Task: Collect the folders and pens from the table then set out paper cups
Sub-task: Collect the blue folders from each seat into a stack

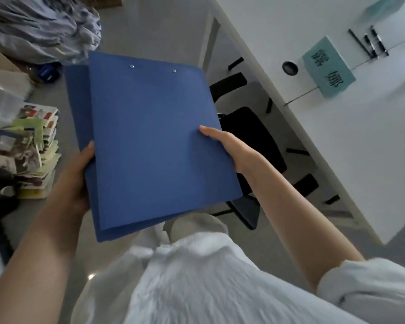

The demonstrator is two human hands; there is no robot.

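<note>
Blue folders, at least two stacked and slightly offset, are held in front of me above the floor. My left hand grips their left edge with the thumb on top. My right hand grips the right edge, thumb lying on the top cover and fingers hidden beneath. Several black pens lie together on the white table at the upper right, beside a teal name card.
A black chair is tucked under the table's near edge. A pile of booklets and a heap of bluish cloth sit on the floor at left. A round cable hole is in the tabletop.
</note>
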